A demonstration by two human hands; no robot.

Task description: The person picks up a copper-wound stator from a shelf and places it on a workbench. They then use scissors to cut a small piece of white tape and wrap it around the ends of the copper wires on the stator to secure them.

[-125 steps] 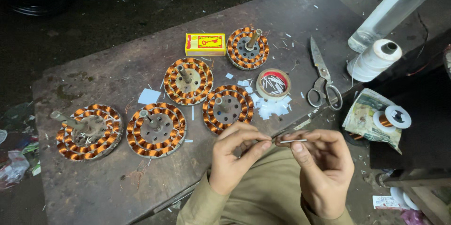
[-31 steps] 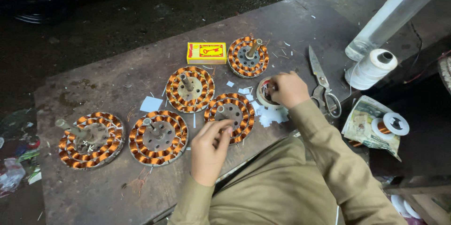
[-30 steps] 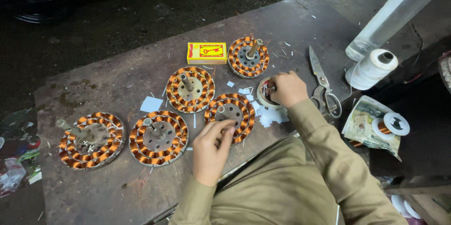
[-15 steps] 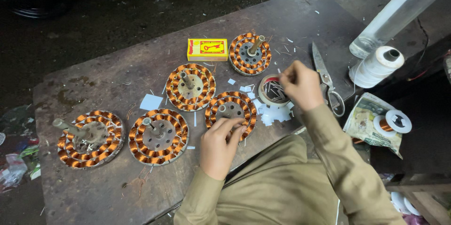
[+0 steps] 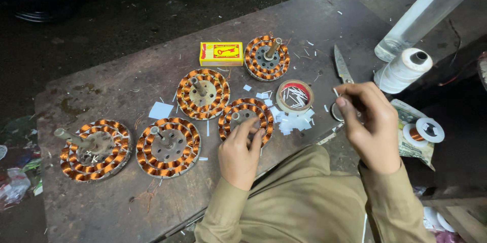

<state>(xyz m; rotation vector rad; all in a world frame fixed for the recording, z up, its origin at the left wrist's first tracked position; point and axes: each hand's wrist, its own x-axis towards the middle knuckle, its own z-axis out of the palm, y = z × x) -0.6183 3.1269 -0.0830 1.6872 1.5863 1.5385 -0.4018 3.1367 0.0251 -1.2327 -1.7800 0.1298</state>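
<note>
Five copper-wound stators lay on the bench point(image 5: 314, 25), and how far the work on them had got could not be told from the windings, though cut white slips were scattered beside the round tin point(image 5: 294, 96) of slips. The left hand point(image 5: 240, 152) rested half-curled with its fingertips on the nearest stator point(image 5: 246, 119). The right hand point(image 5: 369, 125), raised over the scissors point(image 5: 343, 73), pinched a thin white slip point(image 5: 336, 92) between thumb and forefinger.

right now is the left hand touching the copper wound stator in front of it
Touching. The head view shows the left hand with its fingertips resting on the copper wound stator, overlapping its near edge with no gap.
</note>
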